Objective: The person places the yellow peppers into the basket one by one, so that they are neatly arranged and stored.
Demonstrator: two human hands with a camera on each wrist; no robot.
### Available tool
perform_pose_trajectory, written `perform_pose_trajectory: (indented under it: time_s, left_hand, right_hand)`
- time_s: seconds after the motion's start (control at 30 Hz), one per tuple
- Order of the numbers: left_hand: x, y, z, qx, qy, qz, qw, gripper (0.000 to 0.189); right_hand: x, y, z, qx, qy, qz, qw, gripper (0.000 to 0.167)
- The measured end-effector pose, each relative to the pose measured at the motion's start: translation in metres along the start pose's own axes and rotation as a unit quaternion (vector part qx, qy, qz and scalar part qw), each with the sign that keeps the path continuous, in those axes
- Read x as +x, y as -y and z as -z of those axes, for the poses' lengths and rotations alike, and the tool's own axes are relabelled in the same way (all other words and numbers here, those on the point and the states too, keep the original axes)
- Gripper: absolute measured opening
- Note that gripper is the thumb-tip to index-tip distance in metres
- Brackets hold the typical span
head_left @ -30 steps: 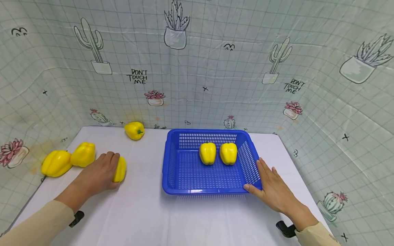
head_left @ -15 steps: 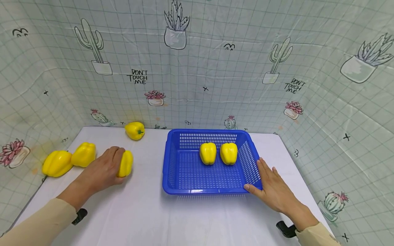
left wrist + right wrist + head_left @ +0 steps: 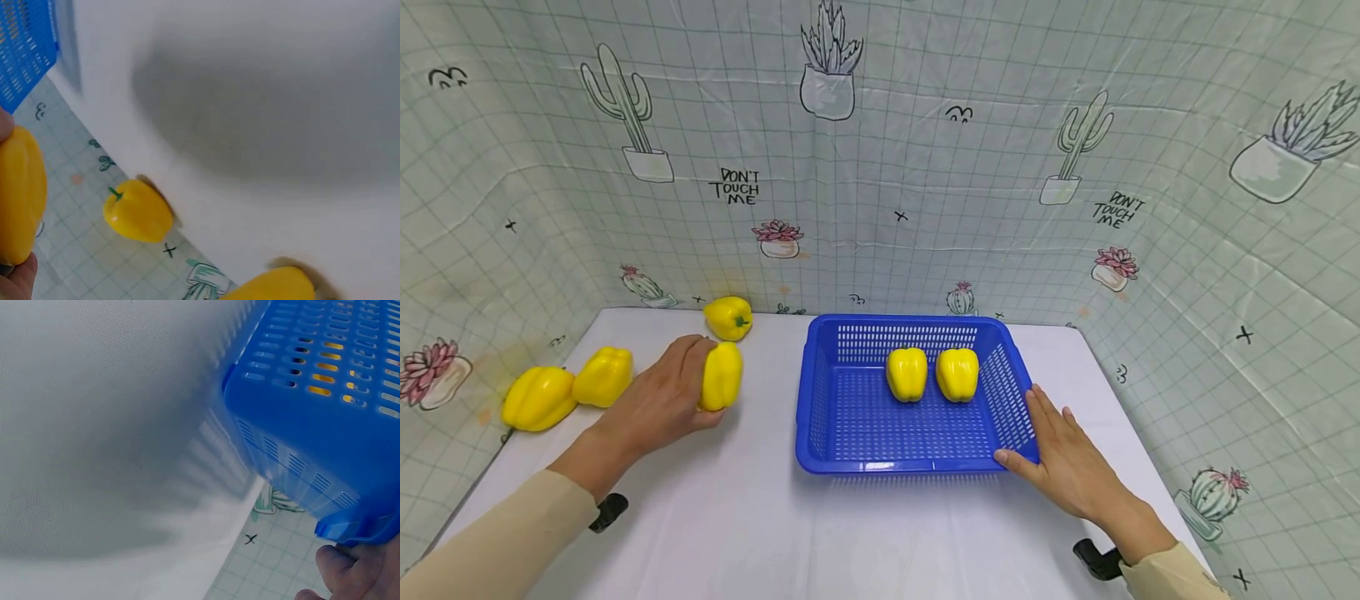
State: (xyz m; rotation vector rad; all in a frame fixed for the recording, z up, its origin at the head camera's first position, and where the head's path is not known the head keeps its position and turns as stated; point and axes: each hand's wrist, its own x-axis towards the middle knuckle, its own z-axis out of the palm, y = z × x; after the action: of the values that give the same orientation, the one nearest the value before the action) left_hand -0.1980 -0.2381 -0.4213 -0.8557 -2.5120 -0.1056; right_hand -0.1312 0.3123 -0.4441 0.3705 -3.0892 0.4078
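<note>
A person's left hand (image 3: 673, 387) grips a glossy yellow bell pepper (image 3: 722, 377) over a white-covered table (image 3: 737, 533), to the left of a blue plastic basket (image 3: 865, 429).

The rectangular basket has slotted walls and a perforated floor; inside, towards its back right, lie two smooth yellow bell peppers (image 3: 907, 375), side by side with a narrow gap between them. The right hand (image 3: 1067, 467) grasps nothing: its fingers lie extended against the basket's right side, the thumb at the front right corner of the rim. The gripped pepper is outside the basket, between fingers and thumb. Beyond it, a yellow pepper with a green stem (image 3: 728, 318) rests near the table's back edge; two more yellow peppers (image 3: 603, 377) sit close together at far left.
</note>
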Motion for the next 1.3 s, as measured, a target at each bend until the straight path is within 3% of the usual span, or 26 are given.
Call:
perform_pose_trajectory:
  time_s: [0.2, 0.4, 0.63, 0.9, 1.3]
  left_hand:
    - [0.025, -0.009, 0.008, -0.002, 0.017, 0.001, 0.9999, 0.097]
    - [0.053, -0.022, 0.005, -0.002, 0.008, -0.042, 0.9991, 0.098]
    - [0.079, -0.041, 0.004, -0.002, 0.032, -0.047, 0.9984, 0.09]
    - [0.1, -0.056, 0.004, 0.026, 0.051, -0.056, 0.9968, 0.09]
    - [0.124, -0.085, -0.013, -0.004, 0.094, -0.051, 0.9942, 0.091]
  right_hand:
    - [-0.001, 0.0, 0.0, 0.0, 0.0, -0.001, 1.0, 0.104]
    - [-0.001, -0.001, -0.001, 0.001, 0.0, -0.002, 1.0, 0.104]
    - [-0.001, -0.001, -0.002, 0.002, -0.001, 0.0, 1.0, 0.104]
    - [-0.001, -0.001, -0.002, 0.001, -0.003, 0.002, 1.0, 0.104]
    - [0.0, 0.0, -0.001, 0.001, 0.002, 0.0, 1.0, 0.104]
